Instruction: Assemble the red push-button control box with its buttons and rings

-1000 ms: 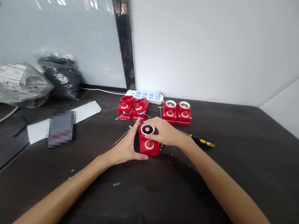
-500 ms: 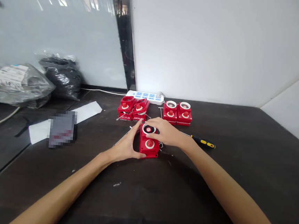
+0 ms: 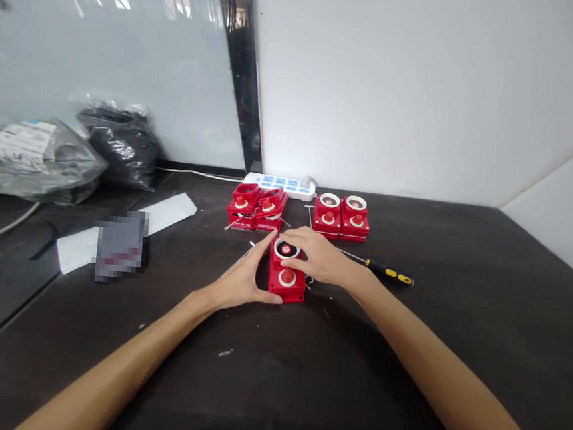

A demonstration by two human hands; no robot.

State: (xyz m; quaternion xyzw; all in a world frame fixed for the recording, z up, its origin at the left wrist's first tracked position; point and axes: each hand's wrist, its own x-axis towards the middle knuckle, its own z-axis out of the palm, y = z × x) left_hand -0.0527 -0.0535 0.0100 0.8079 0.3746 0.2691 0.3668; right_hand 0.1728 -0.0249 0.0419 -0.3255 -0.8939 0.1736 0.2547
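My hands hold a red double-hole push-button box (image 3: 286, 292) on the dark table (image 3: 394, 358). My left hand (image 3: 244, 273) cups its left side, and my right hand (image 3: 319, 258) presses in from the right, with fingertips at a white ring (image 3: 286, 248) around a black insert in the upper hole. A red button in a white collar (image 3: 287, 276) sits in the lower hole. A yellow-and-black screwdriver (image 3: 389, 272) lies to the right, its shaft running in behind my right hand.
Two groups of red boxes (image 3: 256, 207) (image 3: 341, 216) stand just beyond my hands, with thin metal rods or screws (image 3: 235, 263) among them. Behind them are a white power strip (image 3: 279, 185) and the wall. Plastic-wrapped bags (image 3: 33, 159), white paper and a pixelated item lie left.
The red box has turned slightly to sit straighter between my hands. Both hands stay on it, and the view has drifted a little.
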